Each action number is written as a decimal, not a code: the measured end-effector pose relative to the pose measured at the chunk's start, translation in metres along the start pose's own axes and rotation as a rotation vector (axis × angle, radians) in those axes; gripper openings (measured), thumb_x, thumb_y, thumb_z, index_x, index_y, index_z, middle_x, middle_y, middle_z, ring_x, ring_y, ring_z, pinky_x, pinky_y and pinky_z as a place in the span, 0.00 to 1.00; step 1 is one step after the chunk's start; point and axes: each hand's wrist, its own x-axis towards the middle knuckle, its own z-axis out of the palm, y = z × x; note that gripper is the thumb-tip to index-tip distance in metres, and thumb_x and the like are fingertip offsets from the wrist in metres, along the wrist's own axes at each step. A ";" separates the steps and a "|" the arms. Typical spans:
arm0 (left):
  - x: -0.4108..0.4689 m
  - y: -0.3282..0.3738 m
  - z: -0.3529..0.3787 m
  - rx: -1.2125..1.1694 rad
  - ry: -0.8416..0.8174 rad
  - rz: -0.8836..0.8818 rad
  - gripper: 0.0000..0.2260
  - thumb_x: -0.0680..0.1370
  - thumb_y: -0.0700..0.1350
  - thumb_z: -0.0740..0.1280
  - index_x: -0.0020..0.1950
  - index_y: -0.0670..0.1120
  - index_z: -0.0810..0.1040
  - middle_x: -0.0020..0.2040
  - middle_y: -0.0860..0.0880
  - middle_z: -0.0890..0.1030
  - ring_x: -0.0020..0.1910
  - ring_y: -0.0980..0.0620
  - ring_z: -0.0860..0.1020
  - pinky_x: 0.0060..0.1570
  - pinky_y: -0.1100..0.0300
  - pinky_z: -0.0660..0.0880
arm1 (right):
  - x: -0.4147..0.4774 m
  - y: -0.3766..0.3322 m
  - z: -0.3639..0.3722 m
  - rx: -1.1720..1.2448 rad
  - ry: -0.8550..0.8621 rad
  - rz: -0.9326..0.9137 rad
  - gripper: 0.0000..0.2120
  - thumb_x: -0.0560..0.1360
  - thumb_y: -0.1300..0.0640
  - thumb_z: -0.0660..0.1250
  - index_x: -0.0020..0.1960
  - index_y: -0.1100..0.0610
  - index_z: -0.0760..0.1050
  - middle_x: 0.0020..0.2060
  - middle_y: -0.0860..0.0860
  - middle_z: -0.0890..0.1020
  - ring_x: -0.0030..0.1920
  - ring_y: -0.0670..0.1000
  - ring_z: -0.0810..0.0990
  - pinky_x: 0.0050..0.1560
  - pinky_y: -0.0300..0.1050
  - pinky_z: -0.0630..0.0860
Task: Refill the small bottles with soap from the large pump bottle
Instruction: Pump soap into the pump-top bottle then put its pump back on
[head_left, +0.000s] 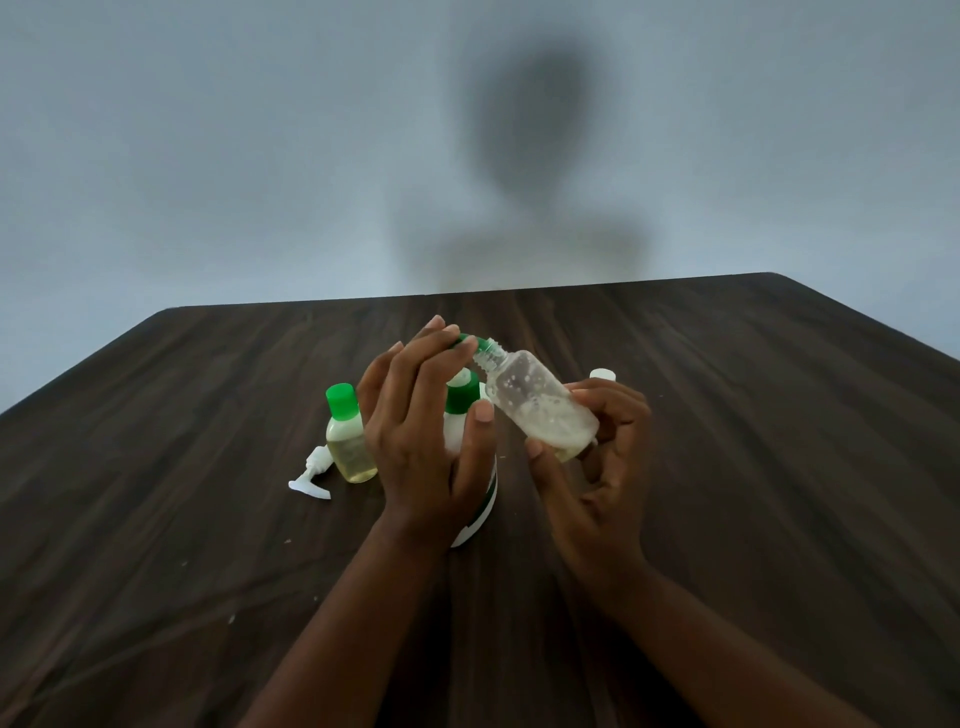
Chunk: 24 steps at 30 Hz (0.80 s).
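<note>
Grey-blue plaster wall (208, 156) fills the whole upper half of the frame, with a soft dark shadow (535, 130) of a head and shoulders at top centre. Below it a dark brown wood-grain table (753, 467) spreads across the lower half, its far edge running just above mid-frame and a few pale specks lying lower left.

At the centre stands the large pump bottle (485, 499), white with a green stripe and a green collar, mostly hidden behind the left hand (415, 436). That hand's fingers lie nearly straight across the top of the green pump head (483, 343), pressing on it, and the thumb rests against the bottle's shoulder. Right of centre, the right hand (597, 483) pinches the base of a clear, uncapped small bottle (540, 405) between thumb and curled fingers. It is held in the air, tilted so that its threaded mouth meets the pump spout. Cloudy soap and bubbles sit in its lower end.

Left of centre a capped small bottle (349, 441) with yellowish liquid and a green lid stands upright on the table. Just beside it, further left, lies a white pump sprayer (311, 473). A small white cap (602, 375) sits behind the right hand.
</note>
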 end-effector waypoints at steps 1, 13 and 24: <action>0.001 -0.001 0.000 -0.006 0.004 -0.014 0.17 0.76 0.46 0.56 0.50 0.37 0.80 0.54 0.50 0.77 0.58 0.51 0.76 0.56 0.54 0.69 | 0.000 0.000 0.000 0.001 -0.005 0.005 0.17 0.71 0.63 0.68 0.56 0.64 0.66 0.53 0.55 0.71 0.55 0.40 0.73 0.55 0.31 0.72; -0.003 -0.002 0.002 -0.011 -0.038 -0.013 0.18 0.76 0.47 0.56 0.56 0.37 0.78 0.58 0.46 0.77 0.62 0.46 0.76 0.58 0.47 0.71 | 0.000 0.000 0.001 0.013 -0.008 0.017 0.17 0.71 0.62 0.69 0.56 0.60 0.67 0.53 0.54 0.71 0.55 0.41 0.73 0.54 0.32 0.72; -0.003 -0.002 0.000 -0.029 -0.005 -0.020 0.16 0.75 0.43 0.56 0.49 0.37 0.81 0.52 0.48 0.78 0.55 0.50 0.78 0.54 0.54 0.71 | -0.001 0.001 -0.001 -0.011 0.013 0.015 0.17 0.71 0.63 0.68 0.56 0.64 0.66 0.52 0.53 0.71 0.54 0.39 0.73 0.53 0.29 0.72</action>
